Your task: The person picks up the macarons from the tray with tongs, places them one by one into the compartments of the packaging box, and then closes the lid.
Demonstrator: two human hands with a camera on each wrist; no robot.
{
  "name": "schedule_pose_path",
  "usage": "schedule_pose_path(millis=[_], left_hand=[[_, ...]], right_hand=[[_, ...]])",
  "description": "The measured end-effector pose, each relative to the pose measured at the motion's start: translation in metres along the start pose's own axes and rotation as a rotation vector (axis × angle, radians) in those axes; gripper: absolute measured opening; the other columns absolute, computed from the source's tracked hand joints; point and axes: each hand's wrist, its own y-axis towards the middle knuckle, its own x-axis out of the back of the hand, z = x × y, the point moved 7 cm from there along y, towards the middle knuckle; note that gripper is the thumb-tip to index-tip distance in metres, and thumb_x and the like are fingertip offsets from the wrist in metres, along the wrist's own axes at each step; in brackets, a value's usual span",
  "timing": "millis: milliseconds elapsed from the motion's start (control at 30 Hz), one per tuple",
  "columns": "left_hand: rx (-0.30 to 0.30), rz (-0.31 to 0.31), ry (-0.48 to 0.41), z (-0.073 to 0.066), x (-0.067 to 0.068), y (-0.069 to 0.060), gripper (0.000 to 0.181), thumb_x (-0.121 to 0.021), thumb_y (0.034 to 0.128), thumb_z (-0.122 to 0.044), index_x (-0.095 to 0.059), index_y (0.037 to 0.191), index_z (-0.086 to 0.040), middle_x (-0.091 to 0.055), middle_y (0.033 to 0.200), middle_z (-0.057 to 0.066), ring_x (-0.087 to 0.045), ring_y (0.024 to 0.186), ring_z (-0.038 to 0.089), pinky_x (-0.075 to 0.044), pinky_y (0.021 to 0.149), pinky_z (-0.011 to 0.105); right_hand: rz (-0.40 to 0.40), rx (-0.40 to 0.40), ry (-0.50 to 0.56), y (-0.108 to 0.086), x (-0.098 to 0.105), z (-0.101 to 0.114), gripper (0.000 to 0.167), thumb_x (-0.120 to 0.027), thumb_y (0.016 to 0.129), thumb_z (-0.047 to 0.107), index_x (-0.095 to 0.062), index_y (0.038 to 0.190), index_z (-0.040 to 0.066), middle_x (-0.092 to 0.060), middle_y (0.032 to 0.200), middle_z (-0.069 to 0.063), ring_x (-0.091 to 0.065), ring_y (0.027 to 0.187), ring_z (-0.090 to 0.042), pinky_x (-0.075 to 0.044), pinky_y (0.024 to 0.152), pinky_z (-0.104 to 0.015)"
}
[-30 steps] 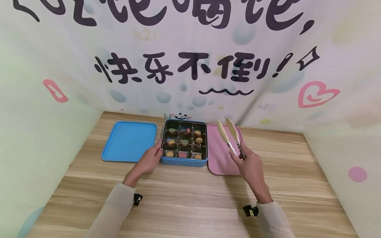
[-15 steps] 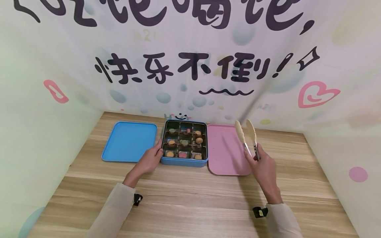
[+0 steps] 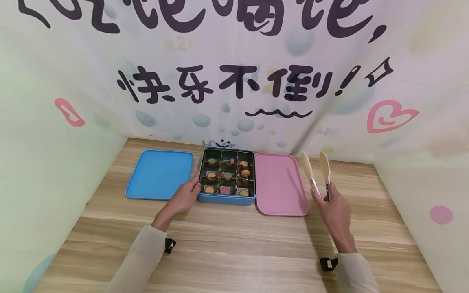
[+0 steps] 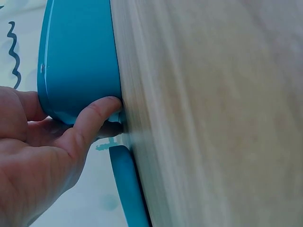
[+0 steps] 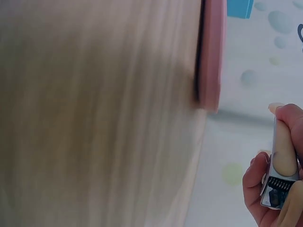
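Steadying L hand point(image 3: 183, 196): gripped box point(image 3: 226, 199), likely vs. sliding.
R hand point(image 3: 334, 209): held tongs point(image 3: 325, 167), tips apart, so prob. loosely; wrist view cropped.

On the back wall point(image 3: 165, 118) we can read dark writing point(image 3: 239, 83) that says 快乐不倒, with an exclamation mark point(image 3: 351, 76) at the end. Above it we see a bigger row point(image 3: 198, 20), cut off at the top; it looks like 吃饱喝饱, then a comma point(image 3: 379, 32). A wavy line point(image 3: 278, 114) runs under the lower words. Low down, by the back edge of the box point(image 3: 226, 199), we find an H point(image 3: 206, 143), but we can't read the letters after it. Pale marks point(image 3: 181, 43) higher up are too faint for us.
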Motion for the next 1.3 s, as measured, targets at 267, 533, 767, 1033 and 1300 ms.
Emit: schedule_pose_path(millis=[267, 533, 767, 1033, 1300], left_hand=[[0.000, 0.018, -0.003, 0.000, 0.000, 0.000, 0.058, -0.030, 0.1094, -0.022, -0.006, 0.159, -0.005, -0.026, 0.157, 0.029, -0.025, 0.044, 0.014, -0.035, 0.054, 0.031], [-0.001, 0.017, -0.006, 0.000, 0.000, 0.000, 0.058, -0.031, 0.1094, -0.021, -0.007, 0.159, -0.004, -0.054, 0.112, 0.033, -0.025, 0.044, 0.014, -0.034, 0.052, 0.031], [0.013, 0.012, 0.001, 0.000, 0.000, 0.001, 0.058, -0.031, 0.1093, -0.022, -0.007, 0.159, -0.004, -0.050, 0.085, 0.015, -0.025, 0.044, 0.013, -0.034, 0.054, 0.032], [0.010, 0.004, 0.002, 0.001, -0.001, 0.000, 0.058, -0.032, 0.1091, -0.022, -0.007, 0.159, -0.005, -0.050, 0.083, 0.014, -0.026, 0.045, 0.014, -0.035, 0.053, 0.032], [0.003, 0.006, -0.007, 0.001, -0.001, 0.000, 0.058, -0.031, 0.1091, -0.022, -0.007, 0.159, -0.005, -0.051, 0.128, 0.035, -0.026, 0.045, 0.014, -0.035, 0.053, 0.032]], right_hand=[[-0.040, -0.025, -0.045, 0.001, 0.003, -0.017, 0.045, -0.072, 0.088, 0.042, -0.049, 0.091, 0.004, -0.058, 0.067, -0.014, -0.050, 0.054, -0.028, -0.034, 0.048, -0.034], [-0.019, -0.084, -0.071, 0.001, 0.006, -0.028, 0.053, -0.072, 0.086, 0.048, -0.050, 0.094, 0.000, -0.061, 0.070, -0.017, -0.055, 0.056, -0.032, -0.036, 0.049, -0.037], [0.097, -0.161, -0.101, 0.002, 0.005, -0.038, 0.067, -0.067, 0.087, 0.057, -0.050, 0.105, -0.005, -0.062, 0.076, -0.021, -0.059, 0.064, -0.036, -0.039, 0.052, -0.039], [0.232, -0.256, -0.143, 0.003, 0.004, -0.049, 0.096, -0.059, 0.087, 0.067, -0.039, 0.129, -0.017, -0.058, 0.097, -0.040, -0.058, 0.076, -0.044, -0.044, 0.057, -0.046], [0.325, -0.287, -0.179, 0.002, 0.000, -0.057, 0.104, -0.058, 0.087, 0.069, -0.032, 0.133, -0.021, -0.055, 0.094, -0.039, -0.054, 0.072, -0.036, -0.042, 0.053, -0.039]])
